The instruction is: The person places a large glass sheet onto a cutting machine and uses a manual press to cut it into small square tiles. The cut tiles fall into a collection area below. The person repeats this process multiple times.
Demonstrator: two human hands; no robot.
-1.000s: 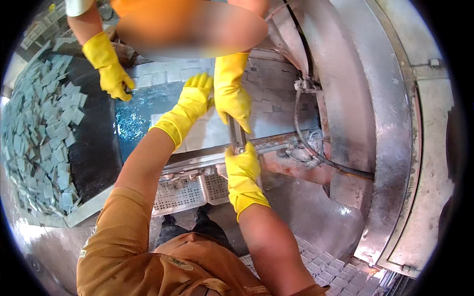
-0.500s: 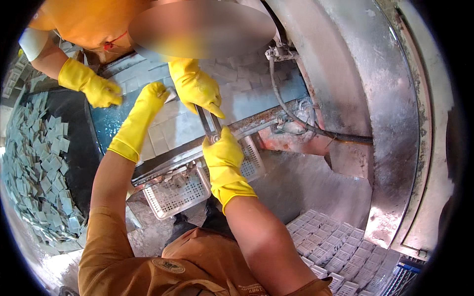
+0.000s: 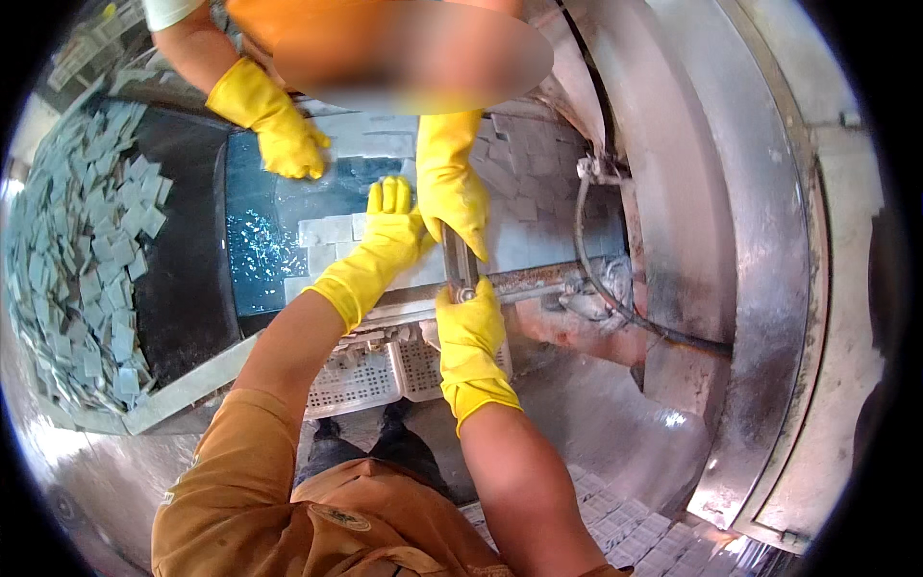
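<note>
In a yellow rubber glove, my left hand [image 3: 380, 245] lies with its fingers stretched out flat over pale square tiles [image 3: 327, 231] on a wet work surface [image 3: 252, 192]. Beside it, my right hand [image 3: 471, 322], also gloved, is closed round the near end of a narrow metal bar [image 3: 459, 258] that lies across the tiles. A co-worker's gloved hand [image 3: 454, 197] is at the bar's far end. The co-worker's other gloved hand [image 3: 290, 144] is curled above the far left of the surface; what it holds, if anything, is hidden.
Many loose tiles [image 3: 87, 260] are heaped at the left beside a black sheet [image 3: 187, 260]. White perforated baskets [image 3: 361, 380] sit below the near edge. A hose [image 3: 601, 298] runs along the large metal machine housing [image 3: 731, 240] at right. Stacked pale pieces [image 3: 615, 524] are on the floor.
My left hand has gone from closed to flat and moved right, closer to the bar. My right hand still grips the bar. The whole view has shifted a little.
</note>
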